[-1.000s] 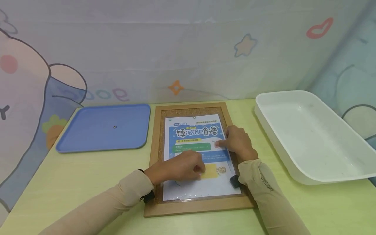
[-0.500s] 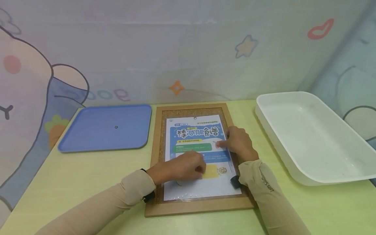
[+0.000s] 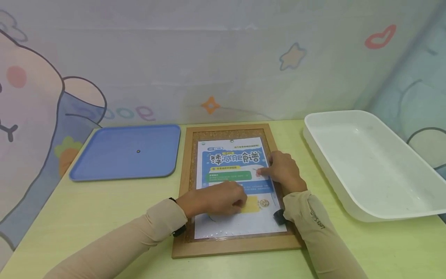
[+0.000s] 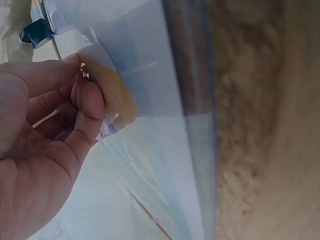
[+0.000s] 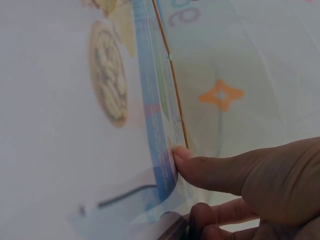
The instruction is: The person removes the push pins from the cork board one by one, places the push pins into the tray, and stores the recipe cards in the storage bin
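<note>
A wood-framed cork board [image 3: 237, 244] lies on the table, with a printed poster [image 3: 237, 228] on it under a shiny clear sheet. My left hand [image 3: 223, 197] is over the poster's lower middle, beside a yellow block. In the left wrist view, its thumb and curled fingers [image 4: 92, 100] pinch a tiny gold-coloured thing [image 4: 84, 73], mostly hidden. My right hand [image 3: 285, 170] grips the board's right side, thumb [image 5: 215, 172] pressed on the poster and fingers curled at the outer edge. A small round metal stud [image 3: 231, 141] shows at the poster's top middle.
To the left lies a blue tray [image 3: 104, 155], with a small brass-coloured round piece [image 3: 138, 151] on it. At the right stands a deep white plastic bin [image 3: 376, 162]. A printed cloth wall [image 3: 230, 58] rises behind the pale green table [image 3: 115, 209].
The left hand has shifted slightly to the right over the poster, its fingers still curled. The right hand keeps its hold on the board. The head view has tilted a little.
</note>
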A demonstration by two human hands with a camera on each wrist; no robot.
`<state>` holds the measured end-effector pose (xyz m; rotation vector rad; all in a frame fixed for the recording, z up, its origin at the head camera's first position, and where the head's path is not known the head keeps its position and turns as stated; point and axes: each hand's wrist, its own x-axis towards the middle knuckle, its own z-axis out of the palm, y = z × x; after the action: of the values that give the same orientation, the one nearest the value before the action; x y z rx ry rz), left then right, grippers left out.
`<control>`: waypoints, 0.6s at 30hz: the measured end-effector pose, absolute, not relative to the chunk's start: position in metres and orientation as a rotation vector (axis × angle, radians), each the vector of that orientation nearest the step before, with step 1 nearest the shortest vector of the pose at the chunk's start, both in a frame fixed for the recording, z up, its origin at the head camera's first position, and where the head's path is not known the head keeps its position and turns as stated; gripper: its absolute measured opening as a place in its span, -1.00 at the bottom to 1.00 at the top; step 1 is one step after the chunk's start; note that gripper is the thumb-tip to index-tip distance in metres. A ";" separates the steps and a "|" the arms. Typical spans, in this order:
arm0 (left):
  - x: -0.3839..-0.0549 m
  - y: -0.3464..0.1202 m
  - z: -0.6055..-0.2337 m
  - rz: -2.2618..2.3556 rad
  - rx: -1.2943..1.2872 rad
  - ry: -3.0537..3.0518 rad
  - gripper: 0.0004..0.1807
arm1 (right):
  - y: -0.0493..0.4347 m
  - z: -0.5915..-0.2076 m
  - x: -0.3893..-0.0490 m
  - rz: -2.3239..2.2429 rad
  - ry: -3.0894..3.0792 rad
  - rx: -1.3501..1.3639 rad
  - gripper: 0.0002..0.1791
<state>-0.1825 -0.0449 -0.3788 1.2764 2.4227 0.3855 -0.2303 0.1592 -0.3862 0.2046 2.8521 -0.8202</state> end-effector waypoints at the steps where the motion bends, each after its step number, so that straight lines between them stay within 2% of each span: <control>1: -0.183 -0.044 -0.379 0.379 1.282 2.421 -0.87 | 0.159 -0.387 -0.230 -0.821 2.854 0.205 -0.56; 18: -0.183 -0.039 -0.382 0.297 1.305 2.429 -0.78 | 0.159 -0.388 -0.231 -0.823 2.843 0.218 -0.58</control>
<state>-0.1827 -0.0394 -0.3817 1.3052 2.4290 0.2967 -0.2311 0.1587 -0.3878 0.2178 2.8432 -0.8232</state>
